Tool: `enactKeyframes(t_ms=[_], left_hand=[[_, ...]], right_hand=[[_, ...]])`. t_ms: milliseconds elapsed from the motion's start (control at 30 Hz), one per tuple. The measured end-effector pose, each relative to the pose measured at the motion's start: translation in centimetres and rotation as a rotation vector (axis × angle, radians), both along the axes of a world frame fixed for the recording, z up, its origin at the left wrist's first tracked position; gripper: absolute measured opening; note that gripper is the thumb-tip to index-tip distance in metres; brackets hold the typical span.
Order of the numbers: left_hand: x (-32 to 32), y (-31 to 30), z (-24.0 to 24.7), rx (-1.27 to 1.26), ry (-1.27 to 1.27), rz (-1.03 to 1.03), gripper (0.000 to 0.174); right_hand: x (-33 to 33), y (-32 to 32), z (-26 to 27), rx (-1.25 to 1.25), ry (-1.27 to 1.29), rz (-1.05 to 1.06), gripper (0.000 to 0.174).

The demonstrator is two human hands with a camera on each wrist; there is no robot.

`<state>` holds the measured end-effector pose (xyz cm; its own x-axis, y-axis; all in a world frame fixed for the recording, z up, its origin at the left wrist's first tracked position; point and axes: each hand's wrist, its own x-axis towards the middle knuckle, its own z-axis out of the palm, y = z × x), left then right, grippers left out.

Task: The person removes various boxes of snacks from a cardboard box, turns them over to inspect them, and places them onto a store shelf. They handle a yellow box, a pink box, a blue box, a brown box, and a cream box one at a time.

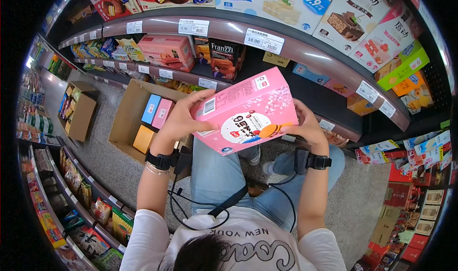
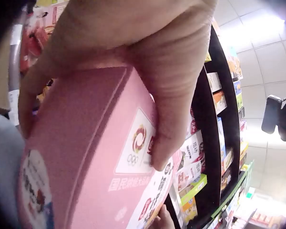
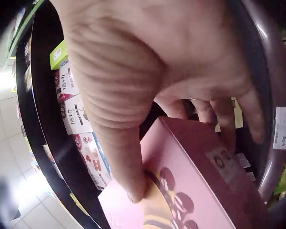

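A pink snack box (image 1: 248,109) with a white oval label and a cookie picture is held between both hands over the person's knees, tilted in the head view. My left hand (image 1: 183,118) grips its left end, thumb across the printed face. In the left wrist view the left thumb presses the pink box (image 2: 105,152) beside a logo panel. At the other end my right hand (image 1: 309,127) grips the box, its thumb on the front face. In the right wrist view that thumb lies near the cookie picture on the box (image 3: 190,167), while the fingers reach over the far side.
Shelves of boxed snacks curve in front, with price tags along the shelf edge (image 1: 229,33). An open cardboard carton (image 1: 125,118) holding several small boxes stands on the floor at left. Another carton (image 1: 81,116) is farther left. Packaged goods (image 1: 415,147) hang at right.
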<state>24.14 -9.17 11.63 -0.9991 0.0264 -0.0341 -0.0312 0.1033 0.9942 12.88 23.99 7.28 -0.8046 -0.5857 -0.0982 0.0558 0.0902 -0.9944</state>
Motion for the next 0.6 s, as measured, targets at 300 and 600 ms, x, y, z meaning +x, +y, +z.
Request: enactKeyframes(t_ms=[300, 600], left_hand=[[-0.1, 1.6, 1.6, -0.175, 0.232, 0.104, 0.085], [1.4, 3.7, 1.1, -0.538, 0.311, 0.289, 0.078]], right_hand=[[0.6, -1.5, 0.7, 0.023, 0.116, -0.047, 0.086], [1.2, -6.6, -1.6, -0.164, -0.034, -0.257, 0.092]])
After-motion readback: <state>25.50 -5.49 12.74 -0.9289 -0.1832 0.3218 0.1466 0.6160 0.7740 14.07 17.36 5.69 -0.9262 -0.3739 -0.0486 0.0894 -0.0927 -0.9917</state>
